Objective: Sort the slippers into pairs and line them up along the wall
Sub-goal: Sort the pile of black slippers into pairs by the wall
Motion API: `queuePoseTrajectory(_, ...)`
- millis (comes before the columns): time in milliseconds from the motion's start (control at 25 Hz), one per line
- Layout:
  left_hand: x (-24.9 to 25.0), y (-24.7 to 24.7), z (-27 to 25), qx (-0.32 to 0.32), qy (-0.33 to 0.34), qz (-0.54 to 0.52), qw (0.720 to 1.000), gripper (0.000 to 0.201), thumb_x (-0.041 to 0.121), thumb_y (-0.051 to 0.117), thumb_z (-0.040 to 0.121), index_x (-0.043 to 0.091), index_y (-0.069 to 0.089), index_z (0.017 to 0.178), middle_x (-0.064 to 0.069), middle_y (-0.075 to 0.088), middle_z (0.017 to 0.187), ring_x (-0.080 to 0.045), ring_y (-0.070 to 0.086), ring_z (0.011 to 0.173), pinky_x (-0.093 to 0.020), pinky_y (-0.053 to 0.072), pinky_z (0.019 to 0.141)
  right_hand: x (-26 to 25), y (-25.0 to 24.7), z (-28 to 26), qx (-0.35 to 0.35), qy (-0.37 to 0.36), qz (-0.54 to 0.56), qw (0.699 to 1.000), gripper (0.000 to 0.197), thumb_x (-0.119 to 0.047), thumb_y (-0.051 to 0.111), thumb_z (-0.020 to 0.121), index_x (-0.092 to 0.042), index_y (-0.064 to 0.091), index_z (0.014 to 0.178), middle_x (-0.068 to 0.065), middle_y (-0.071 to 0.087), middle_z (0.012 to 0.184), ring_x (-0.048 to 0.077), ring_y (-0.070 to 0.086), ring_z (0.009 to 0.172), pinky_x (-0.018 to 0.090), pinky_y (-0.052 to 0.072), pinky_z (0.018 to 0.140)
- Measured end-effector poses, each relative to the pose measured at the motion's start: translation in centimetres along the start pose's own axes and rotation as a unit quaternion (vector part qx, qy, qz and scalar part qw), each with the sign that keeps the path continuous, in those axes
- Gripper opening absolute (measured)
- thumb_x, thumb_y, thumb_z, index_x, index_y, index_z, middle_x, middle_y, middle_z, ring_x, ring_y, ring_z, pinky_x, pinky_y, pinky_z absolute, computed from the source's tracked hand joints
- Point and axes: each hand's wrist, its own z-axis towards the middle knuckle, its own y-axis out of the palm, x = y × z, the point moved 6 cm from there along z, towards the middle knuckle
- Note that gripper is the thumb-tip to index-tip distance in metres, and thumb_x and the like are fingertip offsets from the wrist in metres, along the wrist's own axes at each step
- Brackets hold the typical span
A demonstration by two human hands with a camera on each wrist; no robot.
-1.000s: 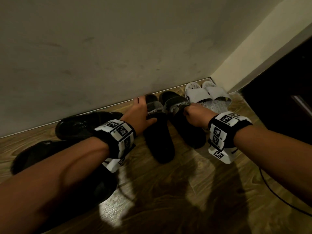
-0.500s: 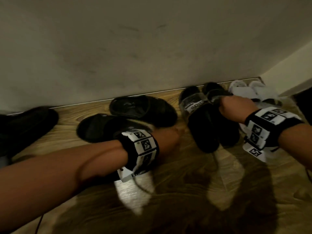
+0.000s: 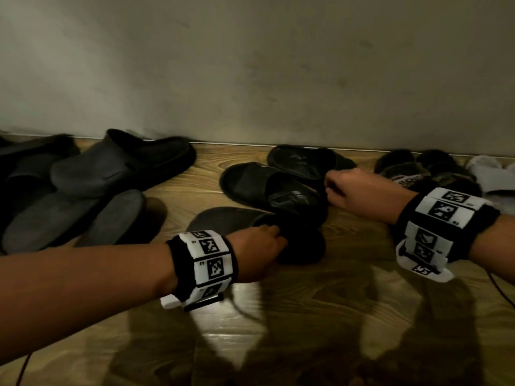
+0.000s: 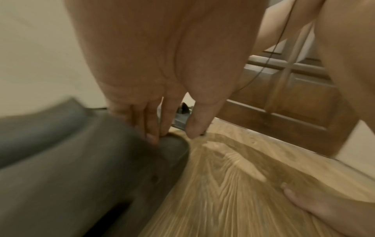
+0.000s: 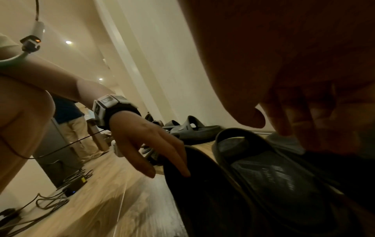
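Observation:
My left hand (image 3: pixel 260 245) reaches a dark grey slipper (image 3: pixel 223 221) lying in front of the row. Its straight fingertips (image 4: pixel 153 137) rest on the slipper's rim (image 4: pixel 172 144), with the thumb held apart. My right hand (image 3: pixel 347 188) is at the heel end of two plain black slides (image 3: pixel 278 188), which lie slanted near the wall (image 3: pixel 250 79). Its fingers (image 5: pixel 290 121) are curled over a slide (image 5: pixel 274 168); whether they hold it is hidden. A black pair with lettered straps (image 3: pixel 404 176) and a white pair (image 3: pixel 487 174) stand by the wall at the right.
Several grey clogs (image 3: pixel 117 165) lie heaped at the left by the wall. A thin cable (image 3: pixel 500 291) runs over the wooden floor at the right. Cables and a small black box (image 5: pixel 75 184) lie behind me, near a person's legs (image 5: pixel 71 128). A bare foot (image 4: pixel 324 213) stands on the floor.
The view has swung left along the wall. My right hand let go of the lettered slide and moved to the plain black slides. My left hand came down onto the dark grey slipper.

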Motion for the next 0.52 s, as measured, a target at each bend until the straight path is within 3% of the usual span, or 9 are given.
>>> queuePoseTrajectory(160,-2.9,-1.4,-3.6,0.092,-0.028,-0.056,0.994,0.04,0.03,0.049,0.092,0.015,0.051,0.129,-0.008,0.048,0.131,-0.025,0.052,0.118,-0.039,0.047,0.098,-2.1,0.0,1.7,-0.004,0.02,-0.079,0.997,0.023,-0.037,0.045,0.095,-0.018,0.053,0.104,0.01,0.065,0.091,0.032,0.064,0.081,0.032,0.038,0.059)
queuePoseTrajectory(240,-4.6,-2.1,-4.3,0.095,-0.043,-0.051,0.993,0.033,0.03,0.049,0.091,0.014,0.059,0.119,-0.008,0.056,0.123,-0.027,0.058,0.11,-0.036,0.051,0.091,-1.5,-0.6,1.7,-0.015,0.039,-0.127,0.991,0.029,-0.038,0.044,0.096,-0.016,0.049,0.115,0.014,0.067,0.098,0.033,0.065,0.086,0.034,0.044,0.06)
queuePoseTrajectory(360,-7.6,-1.9,-4.8,0.027,-0.095,0.056,0.994,0.031,0.034,0.047,0.091,0.014,0.065,0.107,-0.008,0.067,0.112,-0.029,0.064,0.103,-0.034,0.05,0.09,0.2,-0.1,1.0,-0.054,0.075,-0.184,0.978,0.039,-0.04,0.043,0.095,-0.018,0.044,0.128,0.016,0.065,0.11,0.034,0.065,0.096,0.04,0.052,0.07)
queuePoseTrajectory(520,-12.7,-0.8,-7.0,-0.076,-0.2,0.124,0.969,0.03,0.026,0.044,0.092,0.013,0.062,0.113,-0.006,0.067,0.115,-0.025,0.062,0.108,-0.032,0.046,0.09,1.0,-0.1,1.2,-0.059,0.082,-0.168,0.981,0.048,-0.038,0.043,0.095,-0.023,0.034,0.141,0.017,0.062,0.119,0.036,0.063,0.102,0.044,0.054,0.079)
